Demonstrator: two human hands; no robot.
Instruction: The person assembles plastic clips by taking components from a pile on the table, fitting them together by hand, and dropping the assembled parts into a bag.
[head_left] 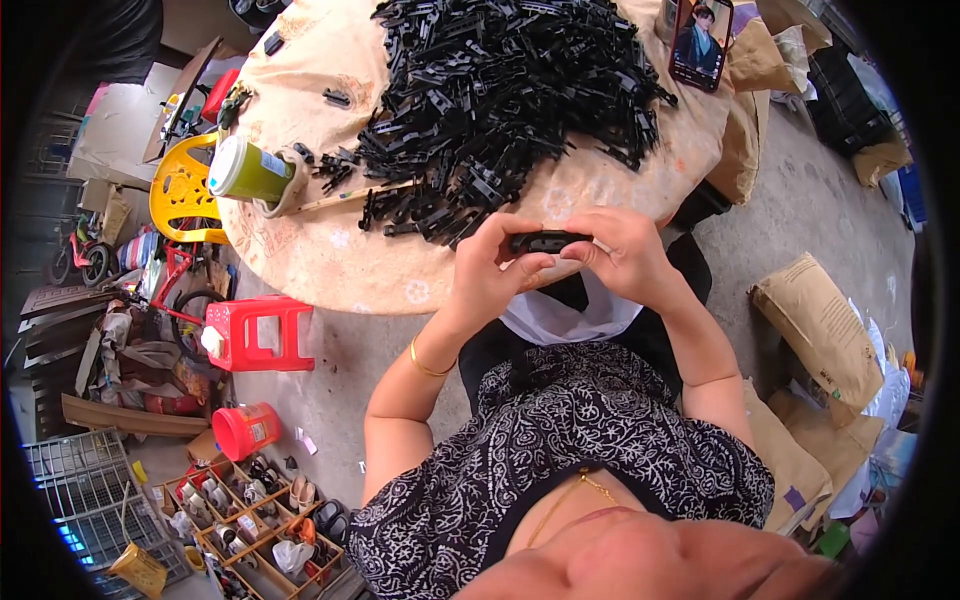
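Observation:
Between my two hands, just over the near edge of the round table, is a small black plastic part, long and narrow. My left hand pinches one end with thumb and fingers. The other end is gripped by my right hand, its thumb pressed along the near side. Fingers cover both ends, so its exact kind does not show. Beyond my hands a large heap of similar black plastic parts spreads over the table. A white plastic bag lies across my lap below the hands.
A floral cloth covers the table. On it stand a green cup at the left and a phone at the far right. A red stool, yellow chair and red bucket are left; brown sacks lie right.

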